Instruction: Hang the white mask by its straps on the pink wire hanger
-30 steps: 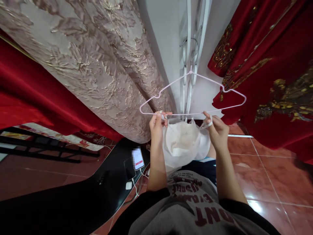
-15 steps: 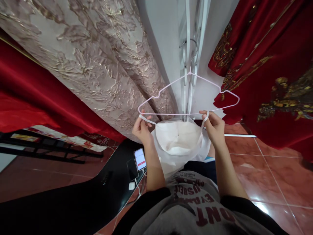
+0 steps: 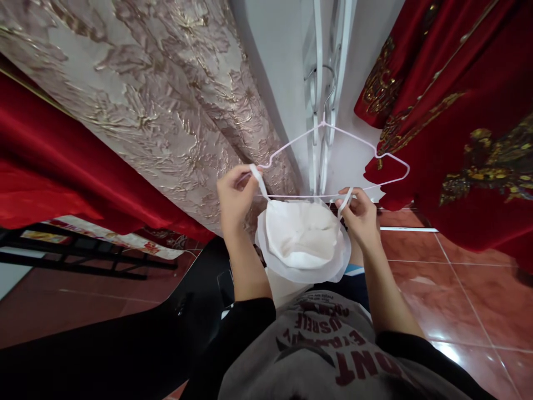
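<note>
A thin pink wire hanger hangs by its hook from a white rail against the wall. Below its bottom bar hangs a small white garment with two narrow straps. My left hand is closed on the left strap and holds it up at the hanger's left shoulder. Closed too, my right hand pinches the right strap just under the bottom bar, right of its middle.
A beige gold-embroidered garment hangs at the left, red fabric behind it. Red gold-trimmed garments hang at the right. A black surface lies at lower left on the red tiled floor.
My left hand has moved out to the left and risen with its strap from the bottom bar to the hanger's left shoulder. The garment has spread and lifted; my forearm now hides the phone.
</note>
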A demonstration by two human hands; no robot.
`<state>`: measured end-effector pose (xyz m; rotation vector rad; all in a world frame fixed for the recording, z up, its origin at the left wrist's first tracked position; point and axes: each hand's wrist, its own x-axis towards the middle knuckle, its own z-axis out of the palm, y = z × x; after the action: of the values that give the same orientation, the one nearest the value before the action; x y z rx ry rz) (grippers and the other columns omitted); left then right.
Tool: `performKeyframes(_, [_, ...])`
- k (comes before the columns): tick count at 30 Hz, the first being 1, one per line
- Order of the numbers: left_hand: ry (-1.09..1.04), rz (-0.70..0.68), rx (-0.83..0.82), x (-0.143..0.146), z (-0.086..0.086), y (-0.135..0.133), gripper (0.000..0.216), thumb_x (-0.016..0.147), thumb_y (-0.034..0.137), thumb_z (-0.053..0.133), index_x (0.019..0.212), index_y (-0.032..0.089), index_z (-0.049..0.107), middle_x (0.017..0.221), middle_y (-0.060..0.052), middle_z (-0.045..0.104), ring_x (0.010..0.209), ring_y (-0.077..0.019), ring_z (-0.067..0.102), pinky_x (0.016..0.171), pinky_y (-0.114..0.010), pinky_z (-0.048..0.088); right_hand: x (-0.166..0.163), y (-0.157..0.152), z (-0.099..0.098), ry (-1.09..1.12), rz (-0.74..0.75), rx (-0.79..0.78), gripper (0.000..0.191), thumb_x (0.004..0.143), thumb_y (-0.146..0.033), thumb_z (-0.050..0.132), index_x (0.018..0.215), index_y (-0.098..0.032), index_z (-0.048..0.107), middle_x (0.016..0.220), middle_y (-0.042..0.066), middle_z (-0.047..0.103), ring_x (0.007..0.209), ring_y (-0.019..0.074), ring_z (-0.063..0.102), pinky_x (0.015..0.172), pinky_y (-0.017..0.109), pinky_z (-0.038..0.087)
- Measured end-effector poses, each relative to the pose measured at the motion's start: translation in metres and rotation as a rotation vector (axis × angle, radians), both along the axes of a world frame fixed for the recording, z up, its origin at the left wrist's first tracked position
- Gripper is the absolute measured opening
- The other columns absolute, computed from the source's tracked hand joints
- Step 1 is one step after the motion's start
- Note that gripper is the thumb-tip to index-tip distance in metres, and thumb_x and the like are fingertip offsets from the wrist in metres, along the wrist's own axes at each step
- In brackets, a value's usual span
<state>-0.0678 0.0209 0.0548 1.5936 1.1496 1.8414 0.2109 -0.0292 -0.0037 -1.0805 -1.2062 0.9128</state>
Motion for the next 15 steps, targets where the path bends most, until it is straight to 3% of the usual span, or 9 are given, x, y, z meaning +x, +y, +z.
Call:
performKeyframes(3, [0.025,-0.037,-0.036,0.005,0.01,0.006,0.018,0.083,0.021,0.087,0.079,0.021,0.07,0.07,0.003,0.059,0.062,-0.0109,0.054,0.061,-0.022,0.047,0.001,0.001,-0.002,-0.006,-0.005,0.002,0.033,0.087,-0.052,0.08,0.1,-0.027,0.062,0.065,-0.007,0.047,0.058,0.0121,0.042,0.056,0.029,0.031])
performKeyframes(7, [0.003,-0.027,-0.06,0.009,0.001,0.011,0.02,0.083,0.025,0.087,0.083,0.024,0.068,0.064,0.005,0.05,0.057,-0.0122,0.044,0.056,-0.023,0.04,0.006,0.001,-0.005,-0.04,-0.013,0.004,0.033,0.087,-0.049,0.08,0.102,-0.028,0.061,0.065,-0.008,0.045,0.058,0.0118,0.039,0.056,0.029,0.028])
performKeyframes(12, [0.04,0.134,-0.023,0.018,-0.019,0.01,0.009,0.089,0.03,0.082,0.088,0.023,0.077,0.068,0.003,0.059,0.063,-0.0146,0.049,0.064,-0.025,0.042,0.01,0.002,-0.004,-0.069,-0.009,-0.005,0.034,0.086,-0.047,0.082,0.106,-0.027,0.062,0.065,-0.008,0.044,0.059,0.0126,0.039,0.058,0.03,0.029])
performKeyframes(15, [0.187,0.154,0.034,0.022,-0.014,0.01,0.008,0.094,0.023,0.076,0.096,0.025,0.082,0.087,-0.002,0.072,0.082,-0.0196,0.061,0.085,-0.03,0.049,0.008,0.002,-0.004,-0.066,0.009,-0.009,0.035,0.087,-0.049,0.081,0.107,-0.028,0.061,0.065,-0.008,0.044,0.058,0.0127,0.039,0.057,0.03,0.029])
